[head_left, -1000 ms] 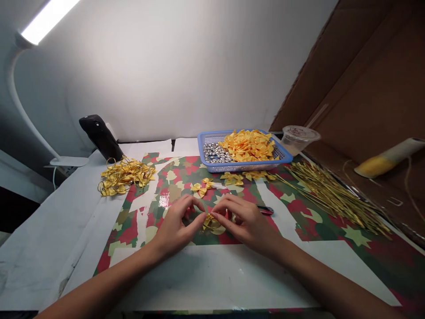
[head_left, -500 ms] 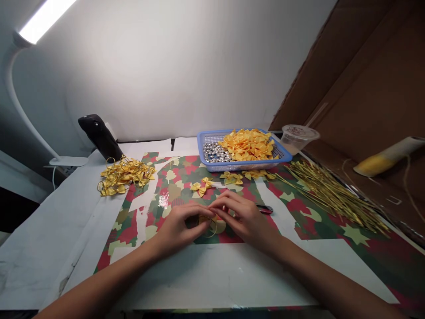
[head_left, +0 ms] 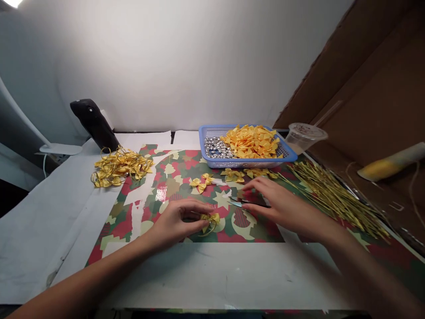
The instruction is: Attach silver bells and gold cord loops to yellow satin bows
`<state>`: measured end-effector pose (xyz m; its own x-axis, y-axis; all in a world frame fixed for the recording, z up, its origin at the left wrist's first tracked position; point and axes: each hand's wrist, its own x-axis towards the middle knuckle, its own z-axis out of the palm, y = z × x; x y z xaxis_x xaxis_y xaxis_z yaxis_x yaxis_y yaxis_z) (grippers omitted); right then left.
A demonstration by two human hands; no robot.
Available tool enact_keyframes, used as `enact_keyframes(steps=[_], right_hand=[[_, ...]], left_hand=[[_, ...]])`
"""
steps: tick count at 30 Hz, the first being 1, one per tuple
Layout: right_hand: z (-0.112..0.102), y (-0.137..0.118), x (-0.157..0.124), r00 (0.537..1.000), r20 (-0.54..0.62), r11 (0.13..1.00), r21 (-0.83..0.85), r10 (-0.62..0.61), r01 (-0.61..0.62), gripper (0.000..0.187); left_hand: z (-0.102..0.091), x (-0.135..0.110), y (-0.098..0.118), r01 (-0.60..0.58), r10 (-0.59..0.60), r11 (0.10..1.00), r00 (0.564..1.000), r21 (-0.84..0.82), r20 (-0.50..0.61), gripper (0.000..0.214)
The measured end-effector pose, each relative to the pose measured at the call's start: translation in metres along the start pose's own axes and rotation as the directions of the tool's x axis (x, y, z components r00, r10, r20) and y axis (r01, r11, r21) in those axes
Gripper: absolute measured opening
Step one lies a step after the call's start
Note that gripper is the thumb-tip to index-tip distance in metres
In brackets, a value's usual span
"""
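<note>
My left hand (head_left: pixel 181 221) pinches a small yellow ribbon bow (head_left: pixel 215 218) between thumb and fingertips, low over the patterned sheet. A thin gold loop and a shiny bead show at the bow. To the right, my right hand (head_left: pixel 270 199) is around a pair of small snips (head_left: pixel 237 203), its thumb along the near side and its fingers above, apart from the thumb. The snips' blades point left; their handle is partly hidden by the hand. Behind my hands lie loose finished-looking bows (head_left: pixel 202 182) on the sheet.
A blue basket (head_left: pixel 249 163) holds silver beads and yellow bows. Gold twist ties (head_left: pixel 335 197) lie at right, near a lidded plastic cup (head_left: pixel 303 137) and a thread cone (head_left: pixel 392 161). Left are a pile of bows with ties (head_left: pixel 121 168) and a black device (head_left: pixel 94 124).
My right hand has parted from my left and moved right to the snips. The left hand stays on the bow, now more visible. The view has shifted slightly.
</note>
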<state>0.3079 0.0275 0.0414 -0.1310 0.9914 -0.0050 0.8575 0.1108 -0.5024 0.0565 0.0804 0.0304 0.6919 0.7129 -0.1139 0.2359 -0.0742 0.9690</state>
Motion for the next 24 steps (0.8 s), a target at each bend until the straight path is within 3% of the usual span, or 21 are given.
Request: enact_keyframes(steps=[4, 9, 13, 16, 19, 21, 24], right_hand=[[-0.002, 0.016, -0.004, 0.992, 0.126, 1.0, -0.028, -0.008, 0.011, 0.012], [0.012, 0.023, -0.003, 0.977, 0.082, 0.968, -0.142, -0.196, 0.206, 0.016], [0.017, 0.024, 0.0, 0.909, 0.071, 0.83, -0.384, -0.41, 0.404, 0.029], [0.012, 0.023, 0.006, 0.894, 0.097, 0.823, -0.357, -0.437, 0.441, 0.032], [0.005, 0.014, 0.012, 0.946, 0.137, 0.95, -0.064, -0.295, 0.305, 0.026], [0.003, 0.002, 0.014, 0.961, 0.244, 0.979, 0.182, -0.132, 0.088, 0.025], [0.009, -0.013, 0.016, 0.888, 0.459, 0.836, 0.473, 0.035, -0.278, 0.032]], left_hand=[[0.0, 0.004, -0.003, 0.012, -0.01, 0.998, 1.0, -0.061, 0.029, 0.023], [-0.002, 0.007, -0.008, 0.03, -0.025, 0.994, 0.999, -0.108, 0.048, 0.024], [-0.004, 0.005, -0.009, 0.123, -0.116, 0.987, 0.991, -0.108, 0.066, 0.028], [-0.006, 0.003, -0.01, 0.142, -0.136, 0.983, 0.989, -0.113, 0.06, 0.026], [-0.008, 0.004, -0.01, 0.144, -0.139, 0.983, 0.989, -0.113, 0.052, 0.024], [-0.009, 0.004, -0.009, 0.141, -0.136, 0.982, 0.99, -0.125, 0.048, 0.025], [-0.009, 0.006, -0.009, 0.137, -0.132, 0.978, 0.99, -0.159, 0.038, 0.023]])
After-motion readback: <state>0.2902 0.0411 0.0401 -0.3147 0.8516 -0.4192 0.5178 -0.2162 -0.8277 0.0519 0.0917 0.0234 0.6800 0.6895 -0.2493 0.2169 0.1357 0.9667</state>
